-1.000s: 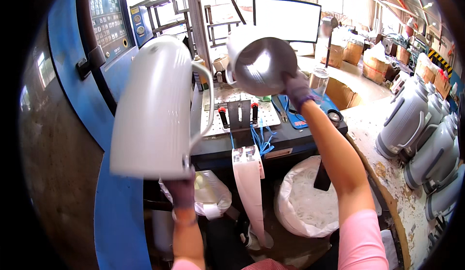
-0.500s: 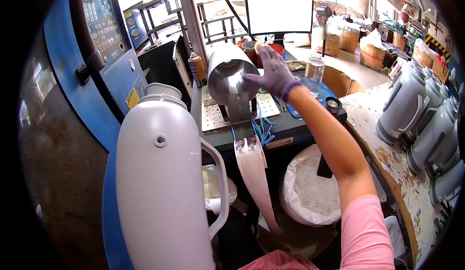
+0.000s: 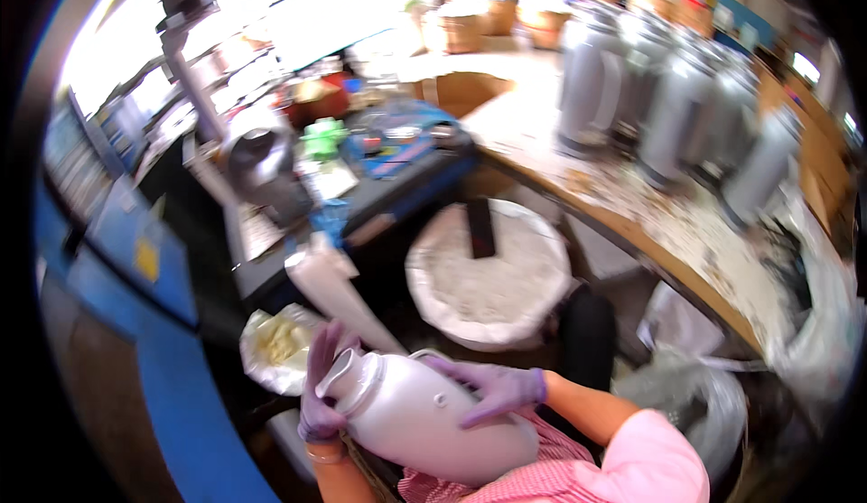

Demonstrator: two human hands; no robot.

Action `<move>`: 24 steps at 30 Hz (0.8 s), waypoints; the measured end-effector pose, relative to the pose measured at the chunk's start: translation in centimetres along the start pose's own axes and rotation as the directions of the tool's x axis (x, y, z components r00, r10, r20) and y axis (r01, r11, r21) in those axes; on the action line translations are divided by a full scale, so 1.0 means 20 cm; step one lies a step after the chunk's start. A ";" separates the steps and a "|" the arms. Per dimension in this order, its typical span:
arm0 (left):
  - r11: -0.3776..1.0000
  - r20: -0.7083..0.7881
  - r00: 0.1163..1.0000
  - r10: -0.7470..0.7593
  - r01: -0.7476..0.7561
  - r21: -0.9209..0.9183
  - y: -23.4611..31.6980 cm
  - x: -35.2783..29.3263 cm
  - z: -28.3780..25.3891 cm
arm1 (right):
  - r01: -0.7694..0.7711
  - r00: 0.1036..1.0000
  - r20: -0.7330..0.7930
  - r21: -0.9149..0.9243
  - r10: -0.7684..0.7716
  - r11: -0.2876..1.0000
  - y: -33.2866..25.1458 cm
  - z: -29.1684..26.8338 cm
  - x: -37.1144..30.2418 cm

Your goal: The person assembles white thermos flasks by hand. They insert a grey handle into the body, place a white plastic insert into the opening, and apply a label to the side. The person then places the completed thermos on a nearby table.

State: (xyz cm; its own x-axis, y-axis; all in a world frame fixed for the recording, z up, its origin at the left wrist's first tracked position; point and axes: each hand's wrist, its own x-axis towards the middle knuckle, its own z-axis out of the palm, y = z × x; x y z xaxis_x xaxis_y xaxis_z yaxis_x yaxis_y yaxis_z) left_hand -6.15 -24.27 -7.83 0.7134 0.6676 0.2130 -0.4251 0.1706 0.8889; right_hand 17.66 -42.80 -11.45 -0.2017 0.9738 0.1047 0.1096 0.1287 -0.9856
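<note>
Grey jug (image 3: 420,426) sits at 6 o'clock in view, between both hands, just above the checked apron (image 3: 528,480); can't tell if it rests on the lap. Long axis tilted: open mouth at 10 o'clock, base at 4. Left hand (image 3: 318,408) wraps the neck end, fingers up past the rim, so it's the one nearer the mouth. Right hand (image 3: 501,389) grips the body at 2 o'clock, thumb and fingers spread around the small round boss (image 3: 440,400). Neither hand is free. From the jug: white-lined tub (image 3: 488,300) at 12, standing jugs (image 3: 673,110) at 1, well apart.
</note>
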 end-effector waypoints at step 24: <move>0.401 0.387 0.841 0.378 -0.526 0.750 0.00 0.02 0.61 | -0.086 -0.994 -0.104 0.690 -0.019 0.719 0.12 -1.71 -3.46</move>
State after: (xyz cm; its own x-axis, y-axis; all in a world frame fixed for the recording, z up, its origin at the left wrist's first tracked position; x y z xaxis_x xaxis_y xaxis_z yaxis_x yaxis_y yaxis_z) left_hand 0.84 -32.85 -2.78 0.6550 0.3452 0.6721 -0.1278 -0.8261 0.5488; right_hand 65.14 -103.50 -16.63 0.2993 -0.9515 -0.0714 -0.5751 -0.1202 -0.8092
